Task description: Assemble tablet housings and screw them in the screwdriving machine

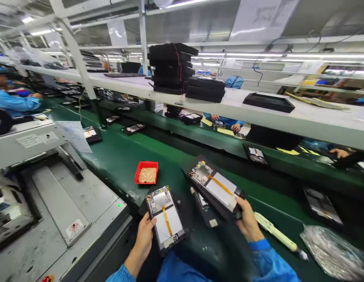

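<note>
My left hand point(145, 234) grips the left edge of an opened tablet point(170, 223) in a black tray. Its circuit board, silver-white battery and orange ribbon cable face up. With my right hand point(249, 221) I hold the near right end of a second opened tablet point(221, 190), also in a black tray, tilted away to the left. Under and between the two lies another black tray point(209, 217) with a partly hidden device. A red tray point(135, 178) with small tan pieces sits beyond my left hand. Right of my right hand lies a pale electric screwdriver point(274, 231).
A clear plastic bag of small parts point(334, 250) lies at the right. A machine point(53, 211) stands at the left. Across the bench, a moving-line surface carries more tablets point(256, 154) under a white shelf point(235, 105) with black trays point(170, 66). Co-workers' hands point(236, 127) show beyond.
</note>
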Tool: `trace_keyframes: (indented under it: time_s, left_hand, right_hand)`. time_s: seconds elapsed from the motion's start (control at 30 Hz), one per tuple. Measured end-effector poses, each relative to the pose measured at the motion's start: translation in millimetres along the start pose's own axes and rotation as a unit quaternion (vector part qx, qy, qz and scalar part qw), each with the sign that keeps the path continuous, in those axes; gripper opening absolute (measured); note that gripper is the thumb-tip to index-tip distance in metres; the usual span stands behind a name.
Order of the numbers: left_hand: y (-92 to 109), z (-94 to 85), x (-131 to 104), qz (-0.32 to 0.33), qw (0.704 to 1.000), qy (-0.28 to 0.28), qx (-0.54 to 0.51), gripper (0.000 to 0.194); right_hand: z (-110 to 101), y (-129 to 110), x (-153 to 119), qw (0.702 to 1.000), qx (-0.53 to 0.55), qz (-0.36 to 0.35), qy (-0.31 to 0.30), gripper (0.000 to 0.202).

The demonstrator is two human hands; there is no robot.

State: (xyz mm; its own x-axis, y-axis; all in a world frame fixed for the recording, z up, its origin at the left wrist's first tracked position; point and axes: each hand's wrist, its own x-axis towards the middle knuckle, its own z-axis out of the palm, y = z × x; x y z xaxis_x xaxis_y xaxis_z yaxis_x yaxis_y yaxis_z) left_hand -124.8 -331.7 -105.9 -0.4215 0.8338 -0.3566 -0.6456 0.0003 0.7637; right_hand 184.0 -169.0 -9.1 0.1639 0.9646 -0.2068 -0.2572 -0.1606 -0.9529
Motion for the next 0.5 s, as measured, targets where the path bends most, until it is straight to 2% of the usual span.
trace_keyframes:
  time_s: [0.07,0.13,0.2,0.27,0.33,0.4,0.43,0.5]
  left_hand:
    - [3,-1.5,0,-0.004,1.0,0.013,0.007,0.05]
    - [6,-3.2,1,-0.019,0.999,0.031,0.014,0.05]
    - [9,-6.1,2,-0.035,0.998,0.044,0.022,0.051]
    - [11,-10.4,2,-0.044,0.997,0.053,0.031,0.054]
    - [13,-15.3,2,-0.049,0.996,0.063,0.043,0.055]
    - [14,-18.4,2,-0.053,0.995,0.068,0.053,0.055]
    - [14,-18.6,2,-0.054,0.995,0.068,0.057,0.055]
    - [15,-15.3,4,-0.056,0.994,0.063,0.064,0.055]
  right_hand:
    - [-20,33,-9,1.0,-0.006,0.022,0.021,0.042]
    - [-36,53,-20,0.999,-0.028,0.04,0.006,0.04]
    - [-53,60,-30,0.994,-0.085,0.065,-0.035,0.041]
    - [-71,57,-37,0.972,-0.206,0.079,-0.08,0.044]
    - [-89,48,-39,0.919,-0.381,0.049,-0.088,0.046]
    - [-102,39,-35,0.847,-0.53,-0.026,-0.038,0.047]
    - [-105,35,-31,0.818,-0.572,-0.065,-0.011,0.049]
    - [-106,30,-20,0.788,-0.604,-0.119,0.003,0.055]
